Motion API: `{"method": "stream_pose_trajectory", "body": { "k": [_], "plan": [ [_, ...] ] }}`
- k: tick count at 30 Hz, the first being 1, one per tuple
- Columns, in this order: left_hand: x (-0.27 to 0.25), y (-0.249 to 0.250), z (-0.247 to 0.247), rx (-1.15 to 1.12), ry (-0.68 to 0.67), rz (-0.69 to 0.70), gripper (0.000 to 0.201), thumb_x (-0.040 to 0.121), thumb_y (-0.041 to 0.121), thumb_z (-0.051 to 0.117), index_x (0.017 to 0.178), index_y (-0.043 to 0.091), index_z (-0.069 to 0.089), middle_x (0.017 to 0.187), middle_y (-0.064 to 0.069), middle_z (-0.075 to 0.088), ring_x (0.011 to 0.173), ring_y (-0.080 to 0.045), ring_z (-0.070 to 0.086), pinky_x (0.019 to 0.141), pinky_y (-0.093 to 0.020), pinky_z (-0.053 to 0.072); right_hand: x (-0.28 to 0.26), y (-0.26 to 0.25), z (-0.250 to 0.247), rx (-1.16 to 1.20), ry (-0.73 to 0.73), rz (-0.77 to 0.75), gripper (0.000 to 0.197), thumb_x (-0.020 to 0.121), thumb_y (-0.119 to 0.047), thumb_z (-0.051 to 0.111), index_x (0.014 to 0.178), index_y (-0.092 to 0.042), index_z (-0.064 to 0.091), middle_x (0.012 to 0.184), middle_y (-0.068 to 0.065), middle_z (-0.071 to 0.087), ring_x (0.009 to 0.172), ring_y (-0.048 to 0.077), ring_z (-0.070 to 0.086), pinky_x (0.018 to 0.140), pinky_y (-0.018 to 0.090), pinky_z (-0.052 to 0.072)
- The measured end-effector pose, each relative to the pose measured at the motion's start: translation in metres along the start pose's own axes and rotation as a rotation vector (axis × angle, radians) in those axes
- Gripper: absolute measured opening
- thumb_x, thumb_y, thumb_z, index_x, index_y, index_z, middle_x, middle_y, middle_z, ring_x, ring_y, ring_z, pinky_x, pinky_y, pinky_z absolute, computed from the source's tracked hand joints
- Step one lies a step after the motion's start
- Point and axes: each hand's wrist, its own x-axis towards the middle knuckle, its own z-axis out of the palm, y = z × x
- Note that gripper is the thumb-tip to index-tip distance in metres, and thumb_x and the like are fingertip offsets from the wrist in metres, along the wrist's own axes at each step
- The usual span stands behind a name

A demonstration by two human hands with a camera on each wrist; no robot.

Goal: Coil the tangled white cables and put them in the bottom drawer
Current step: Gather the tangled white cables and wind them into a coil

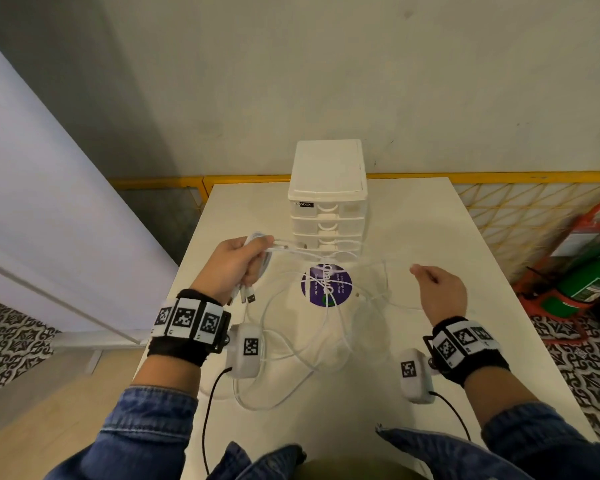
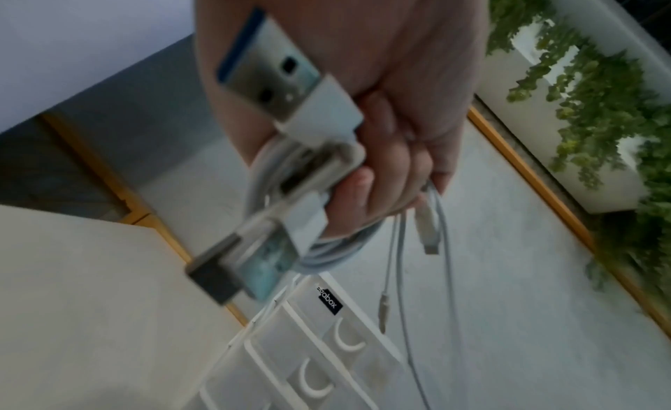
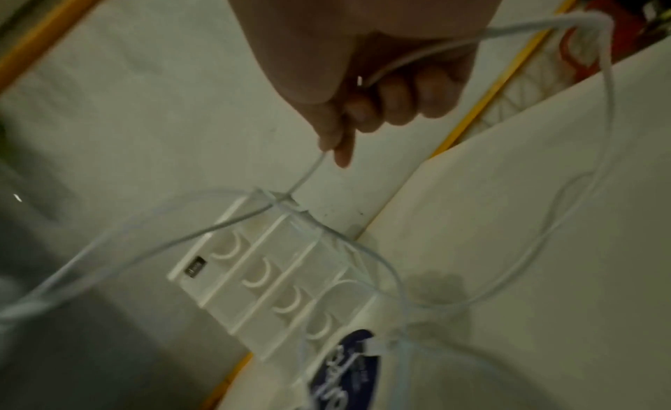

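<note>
My left hand (image 1: pixel 238 263) grips a partly wound bundle of white cable (image 2: pixel 319 247) above the table's left side, with USB plugs (image 2: pixel 268 75) sticking out of the fist. My right hand (image 1: pixel 433 285) pinches one white cable strand (image 3: pixel 308 172) between thumb and forefinger; the strand runs leftward toward the bundle. More tangled white cables (image 1: pixel 309 341) lie in loose loops on the table between my wrists. The white drawer unit (image 1: pixel 327 202) stands at the table's far middle, all its drawers closed. The bottom drawer (image 1: pixel 329 252) is partly crossed by the stretched cable.
The white table (image 1: pixel 430 220) carries a round purple sticker (image 1: pixel 326 285) under the cables. A yellow mesh fence (image 1: pixel 520 206) runs behind the table. A red stand with a green cylinder (image 1: pixel 589 271) sits on the floor to the right. A wall rises behind.
</note>
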Motion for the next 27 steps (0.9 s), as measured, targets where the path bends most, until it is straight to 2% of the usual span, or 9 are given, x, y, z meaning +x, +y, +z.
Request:
{"method": "stream_pose_trajectory", "body": {
  "k": [4, 7, 10, 13, 17, 19, 21, 23, 27],
  "plan": [
    [0.001, -0.002, 0.005, -0.037, 0.027, -0.014, 0.04, 0.089, 0.026, 0.057, 0.054, 0.016, 0.041, 0.042, 0.001, 0.033, 0.037, -0.014, 0.027, 0.04, -0.021, 0.027, 0.003, 0.01, 0.01, -0.412, -0.159, 0.05, 0.044, 0.09, -0.033, 0.052, 0.128, -0.011, 0.052, 0.129, 0.02, 0.052, 0.118, 0.038, 0.045, 0.099, 0.045, 0.04],
    [-0.002, 0.001, 0.024, 0.032, 0.006, 0.004, 0.043, 0.09, 0.024, 0.056, 0.051, 0.014, 0.041, 0.04, 0.0, 0.034, 0.036, -0.014, 0.027, 0.039, -0.021, 0.027, -0.01, -0.021, 0.018, -0.15, 0.004, -0.401, 0.044, 0.089, -0.014, 0.05, 0.132, -0.01, 0.047, 0.131, 0.016, 0.049, 0.122, 0.029, 0.041, 0.103, 0.037, 0.033],
    [-0.001, 0.004, 0.037, 0.01, -0.011, -0.007, 0.044, 0.09, 0.023, 0.057, 0.05, 0.015, 0.04, 0.039, 0.002, 0.034, 0.036, -0.014, 0.026, 0.041, -0.024, 0.024, -0.028, -0.063, 0.021, -0.046, -0.312, -0.704, 0.04, 0.095, -0.033, 0.041, 0.132, -0.018, 0.049, 0.126, -0.004, 0.05, 0.118, 0.006, 0.039, 0.101, 0.012, 0.024],
    [-0.001, 0.009, 0.042, 0.002, -0.011, 0.017, 0.046, 0.09, 0.024, 0.057, 0.049, 0.016, 0.04, 0.039, 0.002, 0.034, 0.037, -0.013, 0.026, 0.04, -0.022, 0.025, -0.039, -0.07, 0.031, 0.057, -0.653, -0.564, 0.031, 0.094, -0.028, 0.048, 0.121, -0.019, 0.06, 0.114, -0.012, 0.057, 0.106, -0.002, 0.049, 0.089, 0.0, 0.032],
    [-0.001, 0.014, 0.032, -0.054, 0.038, 0.026, 0.041, 0.091, 0.024, 0.055, 0.054, 0.015, 0.041, 0.041, 0.002, 0.033, 0.037, -0.012, 0.025, 0.041, -0.022, 0.023, -0.045, -0.054, 0.038, 0.154, -0.714, -0.467, 0.019, 0.092, -0.018, 0.053, 0.104, -0.019, 0.068, 0.079, -0.024, 0.065, 0.077, -0.011, 0.058, 0.073, 0.007, 0.041],
    [0.0, 0.012, 0.026, -0.08, 0.08, 0.023, 0.04, 0.091, 0.024, 0.056, 0.055, 0.014, 0.041, 0.04, 0.004, 0.033, 0.036, -0.012, 0.025, 0.039, -0.02, 0.023, -0.044, -0.045, 0.039, 0.201, -0.668, -0.421, 0.018, 0.092, -0.018, 0.054, 0.091, -0.028, 0.069, 0.061, -0.015, 0.06, 0.063, -0.003, 0.055, 0.067, 0.008, 0.041],
    [0.0, 0.009, 0.025, -0.05, 0.092, 0.026, 0.039, 0.09, 0.025, 0.057, 0.056, 0.014, 0.042, 0.04, 0.003, 0.034, 0.036, -0.012, 0.025, 0.039, -0.02, 0.024, -0.039, -0.037, 0.04, 0.234, -0.575, -0.388, 0.021, 0.09, -0.017, 0.056, 0.085, -0.035, 0.066, 0.061, -0.009, 0.058, 0.058, 0.002, 0.052, 0.065, 0.01, 0.041],
    [-0.002, 0.006, 0.027, -0.028, 0.08, 0.017, 0.039, 0.09, 0.025, 0.057, 0.056, 0.013, 0.043, 0.04, 0.002, 0.035, 0.037, -0.013, 0.026, 0.04, -0.022, 0.025, -0.034, -0.03, 0.038, 0.232, -0.525, -0.344, 0.015, 0.088, -0.014, 0.059, 0.09, -0.026, 0.068, 0.069, -0.007, 0.063, 0.058, 0.003, 0.055, 0.065, 0.01, 0.043],
    [-0.002, 0.006, 0.03, -0.029, 0.08, 0.003, 0.04, 0.09, 0.024, 0.057, 0.054, 0.013, 0.043, 0.039, 0.003, 0.034, 0.035, -0.012, 0.026, 0.039, -0.021, 0.025, -0.024, -0.002, 0.034, -0.01, -0.498, -0.346, 0.016, 0.087, -0.026, 0.06, 0.095, -0.017, 0.07, 0.093, 0.001, 0.071, 0.083, 0.013, 0.062, 0.076, 0.016, 0.044]
  ]
}}
